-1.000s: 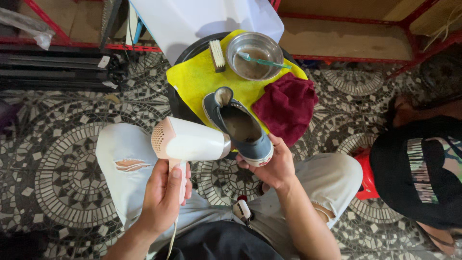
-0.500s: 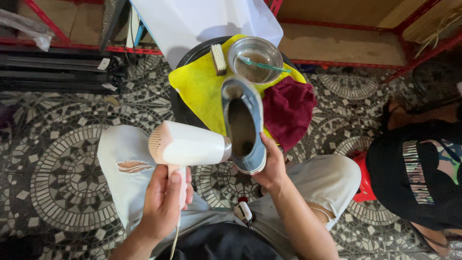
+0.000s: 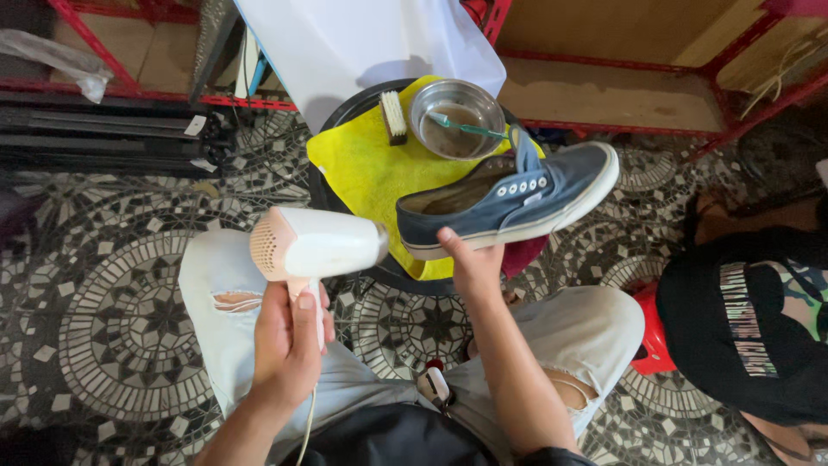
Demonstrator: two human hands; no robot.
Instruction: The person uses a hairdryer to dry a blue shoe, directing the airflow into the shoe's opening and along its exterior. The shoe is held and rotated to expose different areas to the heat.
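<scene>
Left hand (image 3: 289, 345) fingers closed around white hair dryer (image 3: 315, 246); right hand (image 3: 474, 267) fingers grip navy canvas shoe (image 3: 509, 203) by heel — nozzle sits near the heel, so scorching or a slip looks possible.

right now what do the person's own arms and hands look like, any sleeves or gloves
Both hands are bare: no gloves, rings or watch show on the left hand or the right hand. Both forearms are uncovered as far as the picture shows, so no sleeves are in view. Below them, the person wears pale ripped jeans and a dark top.
</scene>
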